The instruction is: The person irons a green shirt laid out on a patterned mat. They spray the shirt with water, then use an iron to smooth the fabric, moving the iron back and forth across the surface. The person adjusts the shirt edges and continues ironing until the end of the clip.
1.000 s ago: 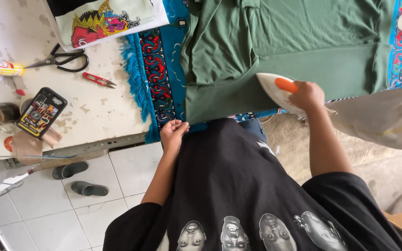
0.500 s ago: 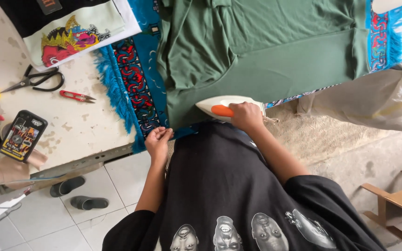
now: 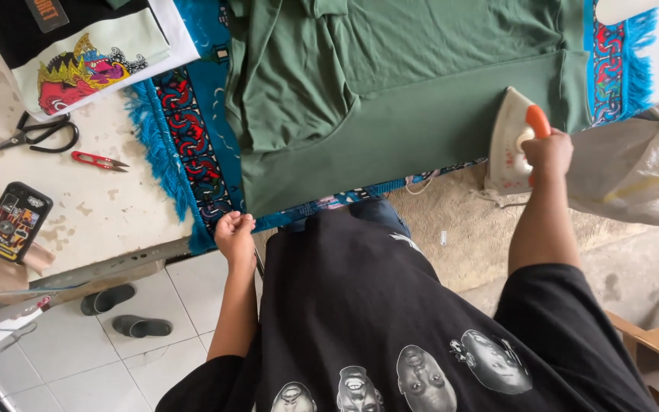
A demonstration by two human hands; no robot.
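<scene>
Green shirt [image 3: 421, 84], one iron [image 3: 511, 141], two hands

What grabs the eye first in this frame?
The big green garment spread flat across the top centre, on a blue patterned cloth with a fringed edge. At its right end the right hand grips the orange handle of a white iron, while the left hand pinches the garment's lower left corner at the table edge.

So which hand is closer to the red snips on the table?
Left. The left hand grips the green shirt's hem near the red snips; the right hand holds the iron, far across.
</scene>
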